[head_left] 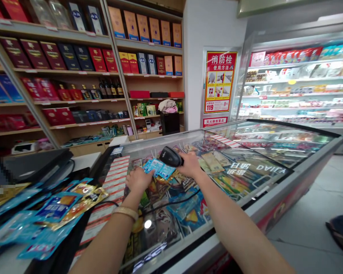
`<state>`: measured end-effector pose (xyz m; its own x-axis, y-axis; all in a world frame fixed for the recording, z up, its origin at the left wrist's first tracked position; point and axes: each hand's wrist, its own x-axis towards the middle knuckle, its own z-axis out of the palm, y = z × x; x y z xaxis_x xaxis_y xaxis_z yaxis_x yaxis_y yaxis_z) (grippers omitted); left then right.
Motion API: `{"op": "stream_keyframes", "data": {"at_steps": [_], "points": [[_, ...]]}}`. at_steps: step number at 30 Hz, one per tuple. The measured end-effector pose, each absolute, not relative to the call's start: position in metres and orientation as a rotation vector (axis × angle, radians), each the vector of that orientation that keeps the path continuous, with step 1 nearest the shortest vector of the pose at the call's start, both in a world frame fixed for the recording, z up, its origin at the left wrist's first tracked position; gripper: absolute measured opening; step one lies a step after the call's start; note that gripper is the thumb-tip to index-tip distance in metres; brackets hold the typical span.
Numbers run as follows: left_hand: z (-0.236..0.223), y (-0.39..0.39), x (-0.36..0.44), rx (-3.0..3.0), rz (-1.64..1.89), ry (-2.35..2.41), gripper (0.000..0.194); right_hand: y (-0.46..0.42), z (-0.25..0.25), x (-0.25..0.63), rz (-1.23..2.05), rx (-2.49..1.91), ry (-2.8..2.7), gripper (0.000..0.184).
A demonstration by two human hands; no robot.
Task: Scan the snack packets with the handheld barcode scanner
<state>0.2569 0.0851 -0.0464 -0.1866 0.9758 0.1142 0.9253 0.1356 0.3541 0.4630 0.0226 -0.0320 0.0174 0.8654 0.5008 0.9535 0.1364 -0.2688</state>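
Note:
My right hand (190, 164) is wrapped round the handle of a black barcode scanner (170, 156). Its head points left and sits over the blue snack packet (157, 167). The left edge of that packet is pinched in my left hand (139, 179), which wears a bracelet at the wrist. Both hands are above the glass lid of a chest freezer (234, 190). A thin black cable (171, 202) runs across the glass below my hands. Wrapped frozen goods show through the lid.
Blue and gold snack packets (55, 213) lie piled on the counter at left, beside a dark device (37, 163). Shelves of boxed bottles (82, 57) line the back wall. A lit display fridge (300, 82) stands at right, over the tiled floor (305, 224).

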Motion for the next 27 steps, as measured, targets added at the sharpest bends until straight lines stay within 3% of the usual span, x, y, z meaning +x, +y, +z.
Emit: {"op": "stream_keyframes", "data": {"at_steps": [5, 7, 17, 27], "points": [[-0.048, 0.088, 0.237, 1.903, 0.913, 1.95, 0.02, 0.022, -0.033, 0.461, -0.207, -1.735, -1.892, 0.026], [-0.047, 0.087, 0.221, 1.9, 1.114, 1.846, 0.015, 0.021, -0.033, 0.46, -0.198, -1.701, -1.915, 0.027], [-0.029, 0.047, 0.139, 1.752, 1.545, 1.656, 0.025, 0.014, -0.029, 0.435, -0.19, -1.419, -2.162, 0.028], [-0.034, 0.041, 0.141, 1.836, 1.505, 1.589, 0.026, 0.005, -0.03, 0.418, -0.15, -1.331, -2.305, 0.03]]}}
